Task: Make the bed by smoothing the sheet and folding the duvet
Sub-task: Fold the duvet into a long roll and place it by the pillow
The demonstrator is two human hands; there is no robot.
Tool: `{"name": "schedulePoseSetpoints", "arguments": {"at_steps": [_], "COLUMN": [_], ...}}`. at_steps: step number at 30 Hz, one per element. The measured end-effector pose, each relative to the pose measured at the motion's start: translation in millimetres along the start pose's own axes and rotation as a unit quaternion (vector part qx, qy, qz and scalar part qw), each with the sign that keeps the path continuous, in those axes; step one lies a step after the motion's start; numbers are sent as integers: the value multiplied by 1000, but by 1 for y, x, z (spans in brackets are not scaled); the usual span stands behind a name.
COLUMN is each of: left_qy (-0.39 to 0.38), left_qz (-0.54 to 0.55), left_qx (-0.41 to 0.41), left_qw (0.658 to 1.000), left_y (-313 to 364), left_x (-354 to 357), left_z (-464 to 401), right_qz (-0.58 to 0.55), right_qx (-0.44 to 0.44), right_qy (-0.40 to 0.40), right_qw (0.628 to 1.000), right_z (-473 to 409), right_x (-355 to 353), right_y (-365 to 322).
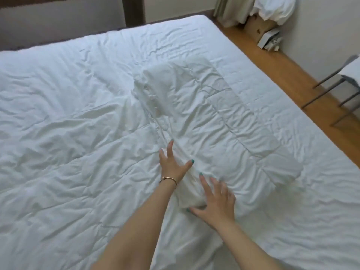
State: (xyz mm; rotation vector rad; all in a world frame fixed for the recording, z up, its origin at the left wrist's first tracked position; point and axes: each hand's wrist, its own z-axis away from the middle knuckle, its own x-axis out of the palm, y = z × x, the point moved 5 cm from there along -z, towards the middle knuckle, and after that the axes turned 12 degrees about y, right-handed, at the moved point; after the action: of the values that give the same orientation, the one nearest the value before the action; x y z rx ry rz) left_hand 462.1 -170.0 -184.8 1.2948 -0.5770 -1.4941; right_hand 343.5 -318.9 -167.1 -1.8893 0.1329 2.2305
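Two hands met the near end of a folded white duvet (214,121) lying on the sheet (58,123). Its long axis ran away from the person, toward the far right. Left hand (172,164), fingers spread, pressed its left edge; right hand (216,201), also spread flat, cupped the near corner, gripping nothing.

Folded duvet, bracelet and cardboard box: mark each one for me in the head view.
Folded duvet (220,121): head view, on its quilted top face.
Bracelet (169,179): head view, on the band across the left wrist.
Cardboard box (255,26): head view, on its brown side by the wall.
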Motion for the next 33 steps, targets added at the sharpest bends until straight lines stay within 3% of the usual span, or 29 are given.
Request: {"name": "schedulePoseSetpoints", "arguments": {"at_steps": [2,4,7,10,14,18,21,23,26,27,30,31,33], "left_qy": [23,46,10,-21,15,15,-20,10,59,76,147,153,142], "left_qz": [22,58,57,53,110,-18,-44,-21,-6,-1,-6,-42,-191], "left_qx": [18,-18,-44,19,146,44,-1,-20,22,66,104,81,38], "left_qw": [999,997,997,998,983,999,999,1000,998,995,984,984,971], "left_y": [5,9,13,25,43,0,-10,1,20,24,7,-4,-22], "left_x": [-5,-5,9,22,-5,-38,-39,-36,-29,-29,-42,-46,-49], "left_z": [-24,-45,-65,-70,-64,-67,-75,-84,-89,-89,-88,-87,-81], "right_qz": [-13,-16,-27,-131,-271,-228,-153,-131,-62,-37,-13,0,14], "right_qx": [13,23,-24,-39,-95,-138,-144,-165,-228,-223,-213,-218,-230], "right_qy": [-21,-12,30,60,-62,-225,-271,-202,83,117,32,-2,2], "right_qw": [1000,1000,999,989,956,937,939,956,968,967,977,976,973], "right_z": [-12,-20,-20,-37,-44,-24,-36,-59,-96,-108,-133,-134,-132], "right_x": [11,19,30,28,-7,6,5,-14,-41,-36,0,15,28], "right_y": [-9,-5,0,16,14,-29,-44,-47,-55,-56,-50,-49,-50]}}
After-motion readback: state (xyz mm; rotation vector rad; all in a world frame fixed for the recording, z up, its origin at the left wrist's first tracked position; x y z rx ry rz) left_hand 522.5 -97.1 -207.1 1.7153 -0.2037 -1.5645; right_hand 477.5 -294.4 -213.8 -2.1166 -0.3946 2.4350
